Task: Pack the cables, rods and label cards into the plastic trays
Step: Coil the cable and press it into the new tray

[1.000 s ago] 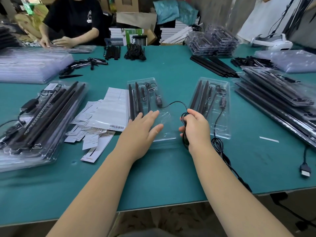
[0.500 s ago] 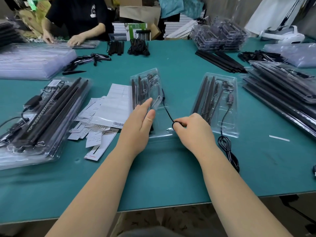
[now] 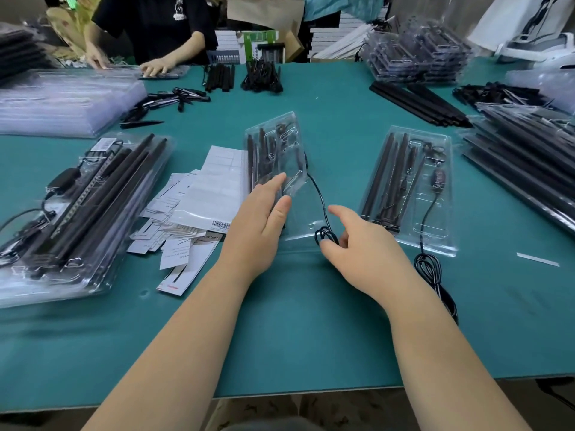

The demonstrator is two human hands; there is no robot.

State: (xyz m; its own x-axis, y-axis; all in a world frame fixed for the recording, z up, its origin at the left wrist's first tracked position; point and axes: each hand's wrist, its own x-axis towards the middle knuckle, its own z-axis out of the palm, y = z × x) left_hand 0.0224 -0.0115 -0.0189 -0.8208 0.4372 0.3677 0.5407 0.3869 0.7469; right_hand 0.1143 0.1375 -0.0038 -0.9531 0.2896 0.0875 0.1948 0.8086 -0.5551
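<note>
A clear plastic tray (image 3: 291, 144) with black rods in it lies in the middle of the green table, its right side tilted up. My left hand (image 3: 259, 225) rests on its near half with straight fingers. A thin black cable (image 3: 319, 194) runs from this tray down to a small coil at its near right corner. My right hand (image 3: 361, 250) pinches that coil between thumb and fingers, index finger stretched out. A second tray (image 3: 435, 219) to the right holds rods, and its cable (image 3: 431, 269) trails onto the table. Label cards (image 3: 199, 209) lie in a loose pile left of my left hand.
Filled trays are stacked at the left (image 3: 77, 219) and right (image 3: 529, 157). Empty clear trays (image 3: 62, 101) sit far left, loose black rods (image 3: 417, 102) far right. Another person (image 3: 155, 32) works across the table. The table's front edge (image 3: 311, 390) is close to me.
My left hand slid up onto the middle tray, whose right side lifted. My right hand gathered the cable into a smaller coil and brought it to the tray's near corner.
</note>
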